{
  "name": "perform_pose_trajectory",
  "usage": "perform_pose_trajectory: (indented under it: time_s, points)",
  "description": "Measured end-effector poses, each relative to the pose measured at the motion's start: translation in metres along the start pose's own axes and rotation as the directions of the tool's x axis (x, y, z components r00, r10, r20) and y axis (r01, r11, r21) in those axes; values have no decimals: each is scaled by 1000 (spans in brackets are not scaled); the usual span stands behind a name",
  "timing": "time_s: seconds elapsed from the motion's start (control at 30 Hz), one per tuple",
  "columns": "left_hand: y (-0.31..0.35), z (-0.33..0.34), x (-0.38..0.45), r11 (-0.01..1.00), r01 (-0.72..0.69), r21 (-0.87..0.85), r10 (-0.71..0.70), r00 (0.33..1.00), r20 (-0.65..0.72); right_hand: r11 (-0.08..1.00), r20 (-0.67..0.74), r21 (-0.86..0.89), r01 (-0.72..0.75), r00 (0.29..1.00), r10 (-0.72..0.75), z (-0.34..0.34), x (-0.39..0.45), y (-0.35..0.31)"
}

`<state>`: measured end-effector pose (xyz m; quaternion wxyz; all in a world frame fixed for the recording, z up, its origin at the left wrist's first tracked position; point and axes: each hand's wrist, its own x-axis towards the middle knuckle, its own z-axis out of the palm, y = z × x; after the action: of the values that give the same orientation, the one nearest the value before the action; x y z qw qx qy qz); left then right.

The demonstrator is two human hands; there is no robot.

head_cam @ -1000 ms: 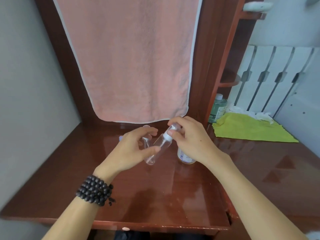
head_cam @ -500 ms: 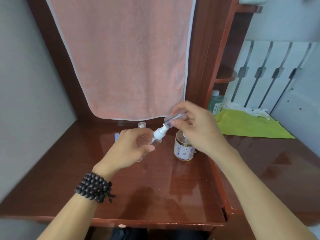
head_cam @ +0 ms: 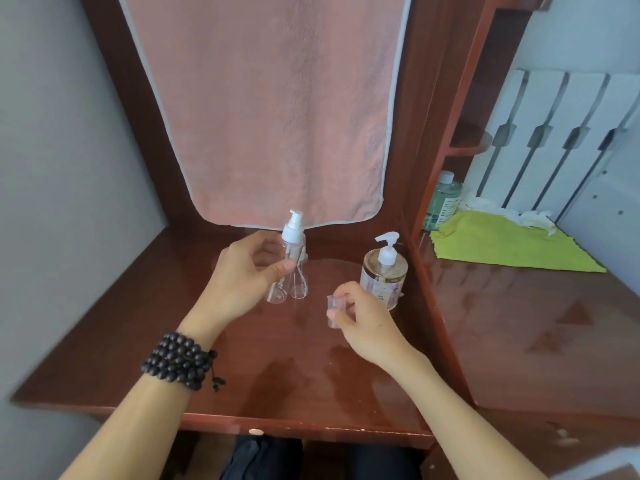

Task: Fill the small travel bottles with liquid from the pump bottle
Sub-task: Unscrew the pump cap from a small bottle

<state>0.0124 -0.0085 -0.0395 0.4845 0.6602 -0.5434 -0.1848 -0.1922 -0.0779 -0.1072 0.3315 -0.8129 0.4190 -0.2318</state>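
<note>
Left hand: the left hand (head_cam: pixel 242 271) has its fingers and thumb curled round a clear travel bottle (head_cam: pixel 290 261), held upright and just above the surface (head_cam: pixel 242 375), its white spray top (head_cam: pixel 293 227) uncovered and pointing up.
Right hand: the right hand (head_cam: pixel 360 317) pinches a small clear cap (head_cam: pixel 334 308) between thumb and fingertips, low over the surface and to the right of the held bottle.
Second bottle: another clear travel bottle (head_cam: pixel 300 289) shows just behind and beside the held one; whether the two touch cannot be told.
Pump bottle: the pump bottle (head_cam: pixel 383 275), with a white pump head and a patterned label, stands upright on the surface just beyond the right hand, near the wooden divider (head_cam: pixel 436 306).
Wrist: a dark bead bracelet (head_cam: pixel 181 362) wraps the left wrist.
Behind: a pink towel (head_cam: pixel 270 109) hangs down the back panel, its lower edge just behind the spray top.
Right side: past the divider lie a green cloth (head_cam: pixel 509 242), crumpled white tissue (head_cam: pixel 502 211) at its far edge and a green bottle with a white cap (head_cam: pixel 443 199) in the corner.
</note>
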Motion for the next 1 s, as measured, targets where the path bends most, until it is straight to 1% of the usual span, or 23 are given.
perform_pose_trajectory:
  time_s: [0.1, 0.23, 0.4, 0.57, 0.6, 0.63, 0.67, 0.73, 0.8, 0.87, 0.93, 1.0]
  points:
    - [-5, -3, -3, 1000, 14, 0, -14, 1000, 6, 1000, 11, 0, -25, 1000, 25, 13, -6, 9]
    - [-8, -3, -6, 1000, 29, -8, -28, 999, 29, 992, 42, -123, -27, 999, 32, 23, -8, 19]
    - [-9, 3, -7, 1000, 17, -17, -16, 998, 57, 983, 108, -172, -65, 991, 85, 25, -8, 23]
    - [-9, 11, -7, 1000, 26, -4, -25, 997, 79, 970, 248, -240, -46, 963, 107, 11, -8, 14]
    - [-8, 12, -8, 1000, 28, -6, -28, 996, 82, 968, 252, -247, -40, 962, 104, 4, -7, 10]
    - [-6, 13, -9, 999, 31, -17, -29, 996, 88, 973, 228, -227, -41, 969, 94, -6, -5, 5]
    - [-4, 14, -11, 999, 36, -30, -33, 995, 95, 986, 193, -164, -44, 978, 76, -18, -2, -2]
    - [-2, 17, -13, 998, 40, -49, -34, 993, 114, 999, 131, 16, -43, 991, 40, -41, 3, -21]
    - [-3, 20, -13, 1000, -5, 9, 4, 992, 127, 987, 79, 155, -44, 996, 32, -58, 6, -41]
    - [-1, 23, -12, 996, -64, 56, 57, 990, 131, 986, 12, 169, -2, 1000, 0, -62, 9, -56]
    - [4, 26, -11, 990, -112, 83, 100, 986, 136, 991, -78, 114, 70, 995, -62, -60, 10, -63]
    - [7, 29, -11, 983, -146, 113, 133, 985, 114, 988, -121, 121, 99, 989, -84, -56, 11, -62]
